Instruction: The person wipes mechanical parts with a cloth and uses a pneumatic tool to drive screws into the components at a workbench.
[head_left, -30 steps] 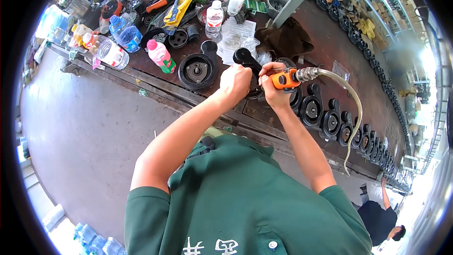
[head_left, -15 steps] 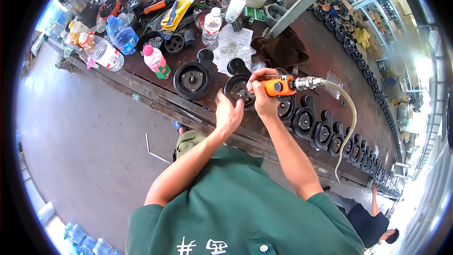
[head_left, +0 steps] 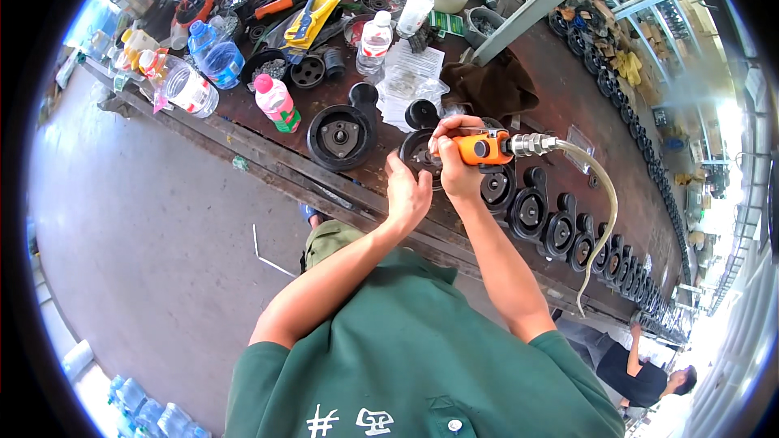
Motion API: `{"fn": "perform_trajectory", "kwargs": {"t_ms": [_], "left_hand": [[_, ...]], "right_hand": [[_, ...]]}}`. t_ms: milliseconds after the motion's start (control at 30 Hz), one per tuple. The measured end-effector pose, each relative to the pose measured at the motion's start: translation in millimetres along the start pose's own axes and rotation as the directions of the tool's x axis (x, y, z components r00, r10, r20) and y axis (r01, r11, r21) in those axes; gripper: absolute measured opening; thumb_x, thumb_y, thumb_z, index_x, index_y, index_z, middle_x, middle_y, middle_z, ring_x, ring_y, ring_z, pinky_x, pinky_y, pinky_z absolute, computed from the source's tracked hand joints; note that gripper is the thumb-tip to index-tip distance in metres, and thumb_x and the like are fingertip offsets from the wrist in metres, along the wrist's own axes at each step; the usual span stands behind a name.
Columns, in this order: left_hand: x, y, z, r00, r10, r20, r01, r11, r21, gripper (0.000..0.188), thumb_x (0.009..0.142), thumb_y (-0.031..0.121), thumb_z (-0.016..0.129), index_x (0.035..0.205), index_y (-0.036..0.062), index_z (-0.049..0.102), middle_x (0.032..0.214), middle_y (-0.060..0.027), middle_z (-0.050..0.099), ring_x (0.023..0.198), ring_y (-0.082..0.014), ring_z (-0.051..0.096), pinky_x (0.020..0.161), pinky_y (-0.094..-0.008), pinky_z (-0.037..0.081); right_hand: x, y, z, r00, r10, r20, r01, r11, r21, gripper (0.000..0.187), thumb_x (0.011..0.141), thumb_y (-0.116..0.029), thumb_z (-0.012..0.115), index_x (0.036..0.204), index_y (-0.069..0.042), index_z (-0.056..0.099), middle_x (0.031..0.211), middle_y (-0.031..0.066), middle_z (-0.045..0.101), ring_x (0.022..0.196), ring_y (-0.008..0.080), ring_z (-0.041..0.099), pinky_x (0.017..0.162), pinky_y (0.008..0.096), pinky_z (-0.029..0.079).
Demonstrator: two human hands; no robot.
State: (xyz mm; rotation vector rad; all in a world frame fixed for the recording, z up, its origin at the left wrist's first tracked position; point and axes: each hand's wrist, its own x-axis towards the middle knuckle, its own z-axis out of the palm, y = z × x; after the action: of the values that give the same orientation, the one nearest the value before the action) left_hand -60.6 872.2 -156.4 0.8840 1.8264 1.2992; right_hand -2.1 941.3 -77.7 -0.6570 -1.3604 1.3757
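Left hand (head_left: 408, 199) has unclenched and drawn back from over the black wheel (head_left: 416, 147), fingers released beside its rim, contact unclear; right hand (head_left: 459, 169) grasps the orange air tool (head_left: 482, 148), nose into the wheel. Wheel sits by the worktop's (head_left: 568, 89) near edge. Probably a fastening step; next move likely calls for steadying the wheel.

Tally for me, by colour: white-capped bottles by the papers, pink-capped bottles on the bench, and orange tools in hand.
White-capped bottles, nearer and farther: 2
Pink-capped bottle: 1
Orange tool, in the right hand: 1
Total: 4
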Motion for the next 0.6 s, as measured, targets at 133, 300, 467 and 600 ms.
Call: {"fn": "perform_trajectory", "kwargs": {"t_ms": [133, 300, 467, 600], "left_hand": [[-0.2, -1.4, -1.6, 0.999, -0.036, 0.013, 0.036, 0.999, 0.009, 0.066, 0.088, 0.009, 0.059, 0.141, -0.0115, 0.025, 0.115, -0.0371, 0.059, 0.104, -0.0501, 0.062, 0.093, -0.0489, 0.05], [0.5, 1.1, -1.1, 0.996, -0.083, 0.022, 0.083, 0.996, -0.008, 0.065, 0.085, 0.008, 0.06, 0.138, -0.0119, 0.029, 0.12, -0.0401, 0.053, 0.102, -0.052, 0.062, 0.091, -0.0506, 0.051], [-1.1, 5.0, -2.4, 0.998, -0.063, 0.01, 0.063, 0.998, -0.028, 0.064, 0.085, 0.009, 0.06, 0.138, -0.0116, 0.029, 0.119, -0.0396, 0.054, 0.101, -0.0512, 0.063, 0.091, -0.0504, 0.051], [-1.3, 6.7, -4.1, 0.999, -0.052, 0.014, 0.052, 0.998, -0.02, 0.063, 0.086, 0.01, 0.06, 0.137, -0.0111, 0.028, 0.118, -0.0397, 0.055, 0.1, -0.0508, 0.064, 0.09, -0.0513, 0.051]], "right_hand": [[-0.4, 3.0, -3.2, 1.0, -0.006, -0.003, 0.006, 1.0, -0.003, 0.023, 0.089, 0.008, 0.052, 0.109, -0.004, 0.051, 0.09, 0.0085, 0.059, 0.073, 0.0135, 0.058, 0.07, 0.0267, 0.051], [-3.2, 3.4, -4.1, 1.0, -0.018, 0.008, 0.018, 1.0, -0.022, 0.023, 0.089, 0.007, 0.052, 0.109, -0.004, 0.05, 0.09, 0.0086, 0.059, 0.072, 0.0135, 0.058, 0.069, 0.0264, 0.051], [-3.7, 4.3, -4.2, 1.0, -0.003, -0.004, 0.003, 1.0, -0.026, 0.023, 0.089, 0.008, 0.053, 0.109, -0.004, 0.05, 0.091, 0.0087, 0.059, 0.072, 0.0133, 0.057, 0.069, 0.0263, 0.051], [-2.5, 4.1, -5.1, 1.0, 0.005, 0.009, -0.005, 1.0, -0.01, 0.024, 0.088, 0.009, 0.052, 0.109, -0.004, 0.05, 0.091, 0.0088, 0.059, 0.073, 0.0134, 0.057, 0.07, 0.0266, 0.051]]}}
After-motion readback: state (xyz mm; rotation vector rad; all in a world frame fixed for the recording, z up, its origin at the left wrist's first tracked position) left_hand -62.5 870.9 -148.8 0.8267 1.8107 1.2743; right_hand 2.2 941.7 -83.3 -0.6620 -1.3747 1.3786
